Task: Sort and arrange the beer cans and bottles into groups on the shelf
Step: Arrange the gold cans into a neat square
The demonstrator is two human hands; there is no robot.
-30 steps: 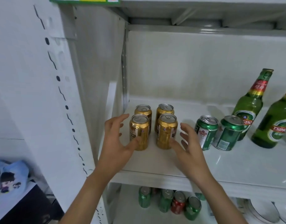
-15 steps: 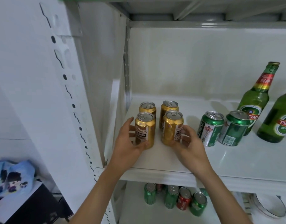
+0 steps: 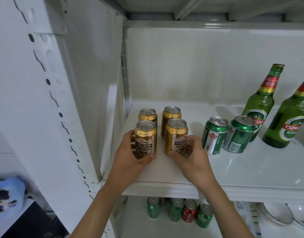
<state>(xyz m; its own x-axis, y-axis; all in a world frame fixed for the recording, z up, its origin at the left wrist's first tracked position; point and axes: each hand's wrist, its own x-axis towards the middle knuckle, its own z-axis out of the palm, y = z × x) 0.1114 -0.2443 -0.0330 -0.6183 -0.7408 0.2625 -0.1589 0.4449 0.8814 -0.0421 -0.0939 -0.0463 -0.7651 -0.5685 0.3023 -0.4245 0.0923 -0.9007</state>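
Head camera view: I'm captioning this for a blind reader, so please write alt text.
Two bare hands grip the front pair of four gold beer cans on a white shelf: the left hand holds the front left gold can, the right hand the front right gold can. To the right stand two green cans and two green bottles.

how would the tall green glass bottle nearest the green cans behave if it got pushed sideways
The tall green glass bottle would probably tip rather than slide: it stands upright, narrow-based with a long neck. Being glass, it looks breakable if it falls. It would likely knock the green can standing close in front of it, or the second green bottle beside it.
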